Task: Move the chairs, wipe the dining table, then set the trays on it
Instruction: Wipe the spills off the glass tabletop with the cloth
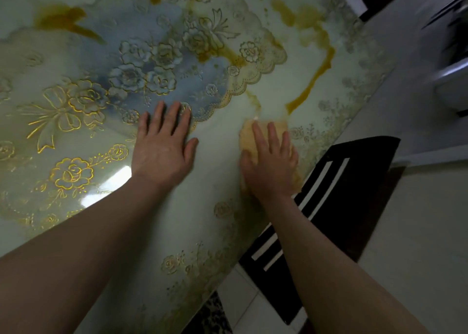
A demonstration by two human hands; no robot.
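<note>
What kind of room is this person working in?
Probably a home dining area: a table under a glossy floral cover, smeared with yellow-brown spills, a dark chair beside it on pale floor tiles. The right hand presses a cloth flat.

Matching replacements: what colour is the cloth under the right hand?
Yellow-orange cloth, seen in the head view.

A home dining room: floral-covered dining table (228, 136), dark slatted chair (336, 207) beside it, pale tiled floor (417, 232).
</note>
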